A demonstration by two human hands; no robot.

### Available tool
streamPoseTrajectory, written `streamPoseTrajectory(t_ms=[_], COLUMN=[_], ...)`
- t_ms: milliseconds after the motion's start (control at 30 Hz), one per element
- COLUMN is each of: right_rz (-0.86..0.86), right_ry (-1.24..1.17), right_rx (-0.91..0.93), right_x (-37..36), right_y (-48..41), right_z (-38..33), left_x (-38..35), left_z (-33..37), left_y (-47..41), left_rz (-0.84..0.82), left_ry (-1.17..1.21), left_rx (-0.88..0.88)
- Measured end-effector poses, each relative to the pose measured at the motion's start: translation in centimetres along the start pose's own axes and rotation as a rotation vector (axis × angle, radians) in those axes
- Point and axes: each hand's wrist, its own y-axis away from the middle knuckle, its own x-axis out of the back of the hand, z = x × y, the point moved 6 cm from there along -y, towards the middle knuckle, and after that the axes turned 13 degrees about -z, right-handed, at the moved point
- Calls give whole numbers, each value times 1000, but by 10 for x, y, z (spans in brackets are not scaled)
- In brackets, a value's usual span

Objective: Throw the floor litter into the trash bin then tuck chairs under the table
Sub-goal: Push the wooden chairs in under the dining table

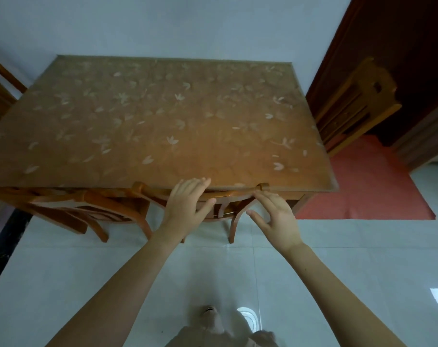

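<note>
Hands spread wide: my left hand point(185, 206) rests on the chair point(228, 196) top rail, right hand point(275, 216) just beside it. Chair sits nearly under the surface point(162, 116); I'd push evenly, both palms square.

Open hands point(230, 211) on tucked chair's top rail point(228, 194) at table point(162, 121) edge

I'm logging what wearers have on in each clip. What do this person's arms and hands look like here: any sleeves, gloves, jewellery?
Both forearms are bare all the way down to the bottom edge of the picture, so no sleeve shows. The left hand and the right hand wear no gloves, and no watch, bracelet or ring is visible on either. No markings can be seen on them.
</note>
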Motion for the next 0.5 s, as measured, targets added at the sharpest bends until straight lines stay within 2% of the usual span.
streamPoseTrajectory(t_ms=[200, 500], right_rz=[114, 148], right_ry=[92, 101], right_rx=[-121, -471], right_x=[45, 76], right_y=[101, 281], right_z=[40, 137], left_x=[-42, -159], left_z=[107, 260], left_y=[8, 39], left_rz=[-66, -344], left_ry=[2, 22], left_rx=[-166, -309])
